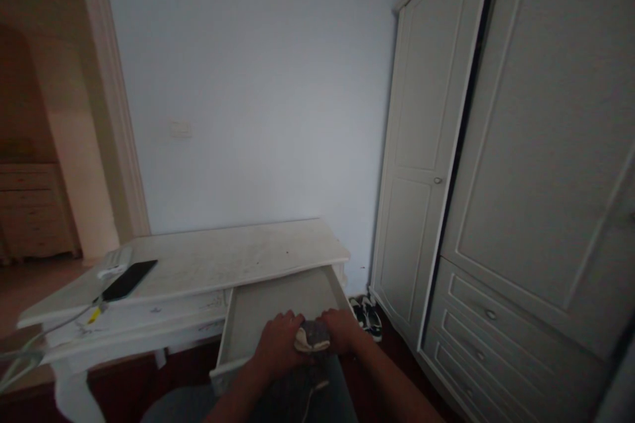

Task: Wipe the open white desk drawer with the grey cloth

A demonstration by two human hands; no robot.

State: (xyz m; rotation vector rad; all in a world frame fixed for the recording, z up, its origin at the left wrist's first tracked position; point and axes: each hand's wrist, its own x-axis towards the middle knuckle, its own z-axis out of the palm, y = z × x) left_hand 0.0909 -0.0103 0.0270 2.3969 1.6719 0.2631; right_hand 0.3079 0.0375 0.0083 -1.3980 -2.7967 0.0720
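Both my hands meet over the front edge of an open white desk drawer (pixel 268 307). My left hand (pixel 278 344) and my right hand (pixel 342 330) are closed on a small grey and cream piece of cloth (pixel 311 337), which looks like rolled socks. The cloth sits between the two hands, just above the drawer's front. The drawer's inside shows bare and pale behind my fingers. My forearms come up from the bottom of the view.
A white desk (pixel 223 258) stands against the wall, with a black phone (pixel 129 279) and a white object (pixel 115 263) at its left end. A tall white wardrobe (pixel 520 211) fills the right. Dark shoes (pixel 366 317) lie on the floor between them.
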